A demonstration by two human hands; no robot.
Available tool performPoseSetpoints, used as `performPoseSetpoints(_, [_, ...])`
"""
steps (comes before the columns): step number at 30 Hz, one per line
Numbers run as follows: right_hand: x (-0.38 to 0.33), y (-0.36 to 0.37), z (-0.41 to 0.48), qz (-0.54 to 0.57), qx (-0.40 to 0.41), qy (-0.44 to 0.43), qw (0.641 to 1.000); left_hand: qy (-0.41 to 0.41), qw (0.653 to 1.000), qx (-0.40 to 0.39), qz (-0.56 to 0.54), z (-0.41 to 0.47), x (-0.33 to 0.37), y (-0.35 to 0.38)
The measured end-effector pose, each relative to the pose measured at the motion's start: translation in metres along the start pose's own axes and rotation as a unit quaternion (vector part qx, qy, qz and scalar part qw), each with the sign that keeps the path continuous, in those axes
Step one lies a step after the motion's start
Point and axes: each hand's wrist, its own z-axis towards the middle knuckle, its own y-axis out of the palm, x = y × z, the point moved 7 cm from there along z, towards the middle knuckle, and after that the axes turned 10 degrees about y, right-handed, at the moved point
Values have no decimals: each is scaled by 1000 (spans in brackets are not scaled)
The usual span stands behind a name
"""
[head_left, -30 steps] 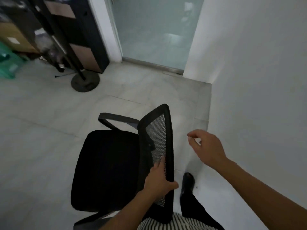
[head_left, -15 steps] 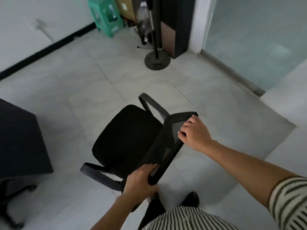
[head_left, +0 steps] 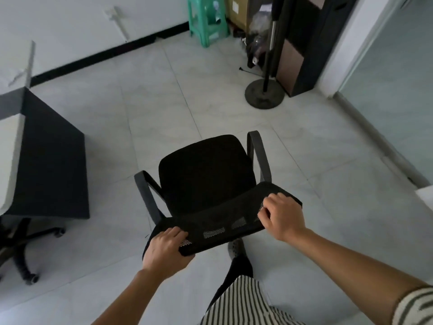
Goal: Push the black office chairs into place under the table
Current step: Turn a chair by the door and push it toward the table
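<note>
A black office chair (head_left: 206, 174) with a mesh back and grey armrests stands on the tiled floor right in front of me, seat facing away. My left hand (head_left: 165, 250) grips the left end of the backrest's top edge. My right hand (head_left: 282, 216) grips its right end. The table (head_left: 9, 137), with a pale top and a dark side panel, is at the left edge. Under it shows the wheeled base of a second black chair (head_left: 21, 249).
A round-based black stand (head_left: 264, 95) and a dark cabinet (head_left: 309, 43) are at the far right. A green plastic stool (head_left: 207, 19) and boxes sit by the back wall. A glass door (head_left: 398, 78) is on the right. Open tiled floor lies between chair and table.
The chair and my view have swung left, so the table has come into sight. My right hand went from free in the air to gripping the backrest.
</note>
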Motion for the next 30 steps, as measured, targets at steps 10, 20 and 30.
performPoseSetpoints(10, [9, -8, 149, -64, -14, 52, 996, -8, 999, 7, -40, 167, -65, -59])
performPoseSetpoints(20, [46, -25, 314, -57, -10, -43, 997, -49, 995, 60, -56, 276, -61, -70])
performPoseSetpoints(30, [32, -19, 548, -128, -52, -146, 980, -292, 934, 142, -151, 395, -88, -115])
